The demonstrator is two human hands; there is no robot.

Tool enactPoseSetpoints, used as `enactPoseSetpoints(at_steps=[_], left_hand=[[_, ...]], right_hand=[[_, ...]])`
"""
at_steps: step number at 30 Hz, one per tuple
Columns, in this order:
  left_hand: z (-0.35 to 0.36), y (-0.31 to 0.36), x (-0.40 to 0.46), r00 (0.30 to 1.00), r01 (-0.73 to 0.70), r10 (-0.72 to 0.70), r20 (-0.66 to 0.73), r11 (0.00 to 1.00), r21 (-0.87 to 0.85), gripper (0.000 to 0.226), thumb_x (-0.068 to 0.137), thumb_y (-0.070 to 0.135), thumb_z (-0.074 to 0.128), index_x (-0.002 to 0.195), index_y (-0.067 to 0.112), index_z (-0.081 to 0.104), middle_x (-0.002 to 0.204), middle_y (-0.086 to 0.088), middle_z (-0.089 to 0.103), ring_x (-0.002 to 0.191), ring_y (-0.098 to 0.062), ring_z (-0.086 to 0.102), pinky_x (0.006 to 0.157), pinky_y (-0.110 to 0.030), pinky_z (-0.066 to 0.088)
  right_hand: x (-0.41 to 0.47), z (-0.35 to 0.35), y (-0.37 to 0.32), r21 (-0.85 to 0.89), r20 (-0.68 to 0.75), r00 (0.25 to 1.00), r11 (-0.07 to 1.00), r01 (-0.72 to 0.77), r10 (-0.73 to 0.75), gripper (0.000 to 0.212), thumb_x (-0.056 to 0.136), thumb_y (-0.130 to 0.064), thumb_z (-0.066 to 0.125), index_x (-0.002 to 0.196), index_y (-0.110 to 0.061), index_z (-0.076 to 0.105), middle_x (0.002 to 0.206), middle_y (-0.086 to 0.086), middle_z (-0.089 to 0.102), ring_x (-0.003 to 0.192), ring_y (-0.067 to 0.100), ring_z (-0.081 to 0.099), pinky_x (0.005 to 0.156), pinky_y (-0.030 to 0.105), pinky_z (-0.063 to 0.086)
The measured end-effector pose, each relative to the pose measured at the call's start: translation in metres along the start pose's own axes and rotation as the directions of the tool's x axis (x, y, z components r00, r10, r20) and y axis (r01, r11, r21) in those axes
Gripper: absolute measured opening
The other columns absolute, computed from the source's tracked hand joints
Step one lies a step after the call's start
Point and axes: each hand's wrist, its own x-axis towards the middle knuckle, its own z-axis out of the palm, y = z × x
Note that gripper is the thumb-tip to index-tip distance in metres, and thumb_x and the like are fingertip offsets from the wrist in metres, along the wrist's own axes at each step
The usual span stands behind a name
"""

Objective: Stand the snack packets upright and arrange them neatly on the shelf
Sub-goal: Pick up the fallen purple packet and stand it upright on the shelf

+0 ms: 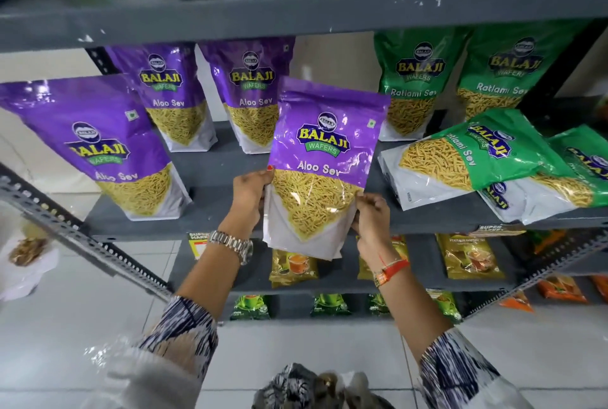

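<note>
Both hands hold one purple Aloo Sev packet [324, 158] by its lower half: the left hand [250, 193] is closed on the left edge, thumb on the front, and the right hand [371, 211] pinches the right edge, so each grip is closed on the packet. Its long axis runs almost upright, top leaning slightly toward 1 o'clock, and the whole packet rises toward 12 o'clock from the hands, its base hanging just in front of the grey shelf [223, 211] edge rather than resting on it. The bare stretch of shelf lies directly behind it, between the front purple packet [98, 145] at 9 o'clock and the toppled green Ratlami Sev packets [473, 158] at 3 o'clock, which lie flat and overlapping. That gap looks wide enough for one packet; the green pile crowds its right side more closely. Two purple packets [214, 96] stand at the back.
</note>
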Motion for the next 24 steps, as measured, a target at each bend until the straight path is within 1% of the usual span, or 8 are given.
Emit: enactPoseSetpoints(at_steps=[4, 6, 8, 12, 15, 18, 22, 24], left_hand=[[-0.014, 0.006, -0.048, 0.993, -0.111, 0.114, 0.022, 0.988, -0.105, 0.019, 0.084, 0.009, 0.054, 0.068, 0.016, 0.061, 0.044, 0.010, 0.063, 0.041, -0.005, 0.058, 0.042, -0.016, 0.045], [-0.022, 0.008, -0.066, 0.987, -0.153, 0.160, 0.033, 0.975, -0.162, 0.020, 0.084, 0.006, 0.052, 0.068, 0.015, 0.061, 0.044, 0.009, 0.062, 0.041, -0.005, 0.056, 0.043, -0.016, 0.044], [-0.029, 0.004, -0.076, 0.980, -0.179, 0.192, 0.047, 0.963, -0.199, 0.021, 0.085, 0.006, 0.050, 0.069, 0.014, 0.060, 0.044, 0.009, 0.060, 0.041, -0.005, 0.054, 0.043, -0.016, 0.043], [-0.038, -0.004, -0.088, 0.978, -0.195, 0.208, 0.029, 0.950, -0.243, 0.022, 0.086, 0.006, 0.048, 0.068, 0.014, 0.058, 0.043, 0.010, 0.059, 0.040, -0.004, 0.052, 0.041, -0.014, 0.041], [-0.044, -0.011, -0.088, 0.980, -0.197, 0.198, -0.019, 0.955, -0.219, 0.013, 0.084, 0.011, 0.055, 0.075, 0.013, 0.064, 0.063, 0.000, 0.066, 0.056, -0.011, 0.060, 0.052, -0.019, 0.050], [-0.051, -0.017, -0.084, 0.979, -0.203, 0.196, -0.056, 0.957, -0.208, 0.011, 0.084, 0.010, 0.056, 0.081, 0.011, 0.066, 0.081, -0.009, 0.063, 0.070, -0.018, 0.059, 0.062, -0.026, 0.052], [-0.063, -0.020, -0.069, 0.980, -0.192, 0.177, -0.086, 0.957, -0.220, 0.015, 0.087, 0.016, 0.057, 0.095, 0.008, 0.067, 0.084, -0.005, 0.068, 0.074, -0.015, 0.064, 0.077, -0.030, 0.056], [-0.067, -0.020, -0.061, 0.981, -0.186, 0.166, -0.102, 0.955, -0.230, 0.013, 0.087, 0.017, 0.056, 0.091, 0.011, 0.067, 0.077, 0.001, 0.072, 0.072, -0.012, 0.066, 0.077, -0.028, 0.056]], right_hand=[[-0.023, -0.014, -0.020, -0.003, 0.077, 0.990, 0.993, 0.120, -0.119, 0.017, 0.088, -0.018, 0.053, 0.072, -0.022, 0.056, 0.094, 0.016, 0.055, 0.089, 0.028, 0.053, 0.077, 0.044, 0.043], [-0.036, -0.020, -0.030, 0.026, 0.125, 0.979, 0.986, 0.162, -0.164, 0.018, 0.090, -0.020, 0.053, 0.072, -0.022, 0.055, 0.087, 0.013, 0.057, 0.086, 0.027, 0.052, 0.075, 0.042, 0.043], [-0.047, -0.024, -0.037, 0.055, 0.163, 0.966, 0.979, 0.194, -0.200, 0.019, 0.092, -0.016, 0.051, 0.074, -0.021, 0.053, 0.078, 0.004, 0.056, 0.080, 0.024, 0.051, 0.073, 0.038, 0.042], [-0.061, -0.028, -0.037, 0.054, 0.216, 0.953, 0.977, 0.206, -0.213, 0.014, 0.093, -0.016, 0.050, 0.079, -0.019, 0.053, 0.081, 0.003, 0.059, 0.087, 0.026, 0.054, 0.080, 0.043, 0.045], [-0.063, -0.024, -0.032, 0.031, 0.231, 0.956, 0.983, 0.181, -0.183, 0.015, 0.094, -0.016, 0.050, 0.079, -0.020, 0.053, 0.086, 0.006, 0.061, 0.091, 0.028, 0.056, 0.090, 0.050, 0.048], [-0.062, -0.016, -0.026, 0.008, 0.272, 0.946, 0.984, 0.179, -0.174, 0.017, 0.094, -0.015, 0.048, 0.079, -0.022, 0.052, 0.091, 0.008, 0.063, 0.094, 0.027, 0.059, 0.095, 0.053, 0.047], [-0.054, 0.006, -0.020, -0.026, 0.333, 0.925, 0.979, 0.204, -0.183, 0.017, 0.095, -0.018, 0.047, 0.079, -0.024, 0.050, 0.092, 0.002, 0.065, 0.096, 0.024, 0.062, 0.092, 0.050, 0.050], [-0.050, 0.018, -0.018, -0.051, 0.354, 0.920, 0.978, 0.200, -0.170, 0.018, 0.096, -0.020, 0.045, 0.080, -0.024, 0.048, 0.091, 0.000, 0.064, 0.094, 0.021, 0.062, 0.089, 0.047, 0.052]])
